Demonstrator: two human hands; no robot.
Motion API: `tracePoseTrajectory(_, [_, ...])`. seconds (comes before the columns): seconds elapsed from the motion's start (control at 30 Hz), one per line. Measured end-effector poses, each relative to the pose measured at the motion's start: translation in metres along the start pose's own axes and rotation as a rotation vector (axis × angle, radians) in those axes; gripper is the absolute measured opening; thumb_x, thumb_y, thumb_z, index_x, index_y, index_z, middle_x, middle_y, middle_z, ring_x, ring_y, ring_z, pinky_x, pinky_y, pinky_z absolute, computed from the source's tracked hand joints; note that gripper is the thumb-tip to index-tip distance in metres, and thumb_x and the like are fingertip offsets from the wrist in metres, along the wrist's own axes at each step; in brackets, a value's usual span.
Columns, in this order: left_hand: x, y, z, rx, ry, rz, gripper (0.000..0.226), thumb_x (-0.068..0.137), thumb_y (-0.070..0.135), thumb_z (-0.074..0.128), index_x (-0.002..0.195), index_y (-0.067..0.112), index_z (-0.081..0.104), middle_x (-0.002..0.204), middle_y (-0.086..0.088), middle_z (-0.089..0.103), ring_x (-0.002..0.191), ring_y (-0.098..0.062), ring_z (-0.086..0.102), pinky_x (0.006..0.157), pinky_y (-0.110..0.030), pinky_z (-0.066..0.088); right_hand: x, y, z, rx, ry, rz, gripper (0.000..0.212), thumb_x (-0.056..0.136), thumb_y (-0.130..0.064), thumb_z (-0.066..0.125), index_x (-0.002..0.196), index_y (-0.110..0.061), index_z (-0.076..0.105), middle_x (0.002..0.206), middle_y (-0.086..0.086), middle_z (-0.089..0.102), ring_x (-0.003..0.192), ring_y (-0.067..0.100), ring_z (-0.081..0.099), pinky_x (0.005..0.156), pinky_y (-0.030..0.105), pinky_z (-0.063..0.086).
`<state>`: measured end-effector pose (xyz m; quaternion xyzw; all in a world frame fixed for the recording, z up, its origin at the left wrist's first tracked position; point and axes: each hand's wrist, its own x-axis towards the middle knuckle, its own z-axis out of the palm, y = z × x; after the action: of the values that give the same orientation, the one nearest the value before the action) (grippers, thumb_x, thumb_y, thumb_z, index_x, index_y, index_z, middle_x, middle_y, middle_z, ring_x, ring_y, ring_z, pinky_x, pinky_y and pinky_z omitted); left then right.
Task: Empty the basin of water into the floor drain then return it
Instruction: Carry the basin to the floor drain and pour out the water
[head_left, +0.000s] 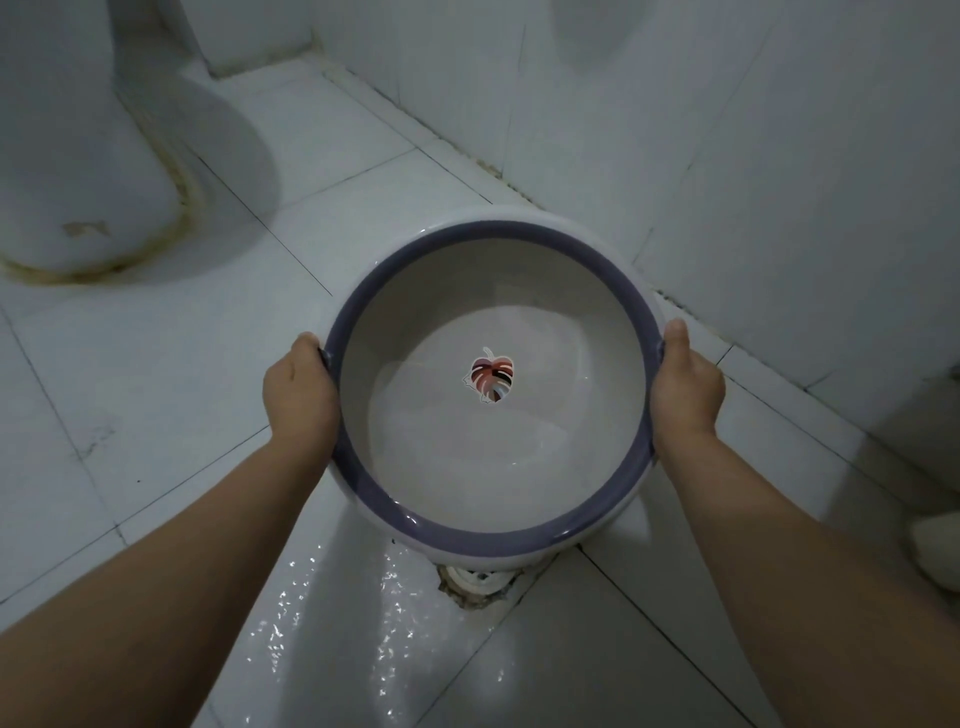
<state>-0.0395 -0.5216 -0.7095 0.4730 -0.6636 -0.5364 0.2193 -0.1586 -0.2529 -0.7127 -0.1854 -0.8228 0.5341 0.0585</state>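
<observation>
The basin (519, 457) looks like smooth, glossy plastic, pale inside with a shiny purple rim and a printed leaf sticker (491, 375) on its bottom. The floor (156, 389) is glazed white tile, wet and glittering near the floor drain (475, 583), whose surround is chipped and rough. The toilet (67, 156) base is glossy ceramic, stained along its foot.

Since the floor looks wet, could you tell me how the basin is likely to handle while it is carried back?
The basin seems nearly empty, so probably light. It looks like stiff, glossy plastic, and any wetness could make its purple rim slippery. The left hand and right hand grip opposite sides, which should keep it level.
</observation>
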Motion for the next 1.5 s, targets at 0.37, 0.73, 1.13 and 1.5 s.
tracePoseTrajectory(0.37, [-0.003,0.000,-0.003,-0.018,-0.014,-0.019,0.037,0.089,0.024,0.031,0.052,0.016,0.036,0.057,-0.006,0.042,0.054,-0.018,0.036,0.051,-0.030,0.029,-0.006,-0.001,-0.003,0.002,0.002,-0.007,0.046,0.087,-0.054,0.039,0.051,-0.027,0.046,0.057,-0.003,0.051,0.057,0.014,0.049,0.055,0.028,0.039])
tracePoseTrajectory(0.73, [-0.010,0.006,-0.002,0.053,0.043,0.032,0.039,0.090,0.017,0.031,0.051,0.015,0.032,0.055,-0.004,0.037,0.050,-0.017,0.030,0.045,-0.031,0.027,-0.011,0.001,-0.006,0.068,0.043,0.034,0.047,0.085,-0.052,0.043,0.047,-0.025,0.045,0.053,-0.004,0.048,0.052,0.014,0.047,0.052,0.027,0.038])
tracePoseTrajectory(1.13, [-0.015,0.010,-0.001,0.063,0.061,0.044,0.041,0.092,0.015,0.030,0.051,0.016,0.034,0.056,-0.004,0.038,0.050,-0.015,0.031,0.042,-0.021,0.030,-0.011,0.002,-0.005,0.101,0.067,0.025,0.047,0.086,-0.050,0.044,0.047,-0.024,0.046,0.053,-0.003,0.051,0.051,0.013,0.049,0.050,0.027,0.038])
tracePoseTrajectory(1.5, [-0.013,0.008,0.001,-0.003,0.075,0.019,0.037,0.087,0.021,0.033,0.051,0.015,0.038,0.055,-0.004,0.041,0.052,-0.017,0.034,0.047,-0.031,0.026,-0.007,0.001,-0.003,0.083,0.086,0.032,0.048,0.087,-0.050,0.042,0.049,-0.023,0.045,0.055,-0.004,0.050,0.053,0.012,0.049,0.051,0.026,0.037])
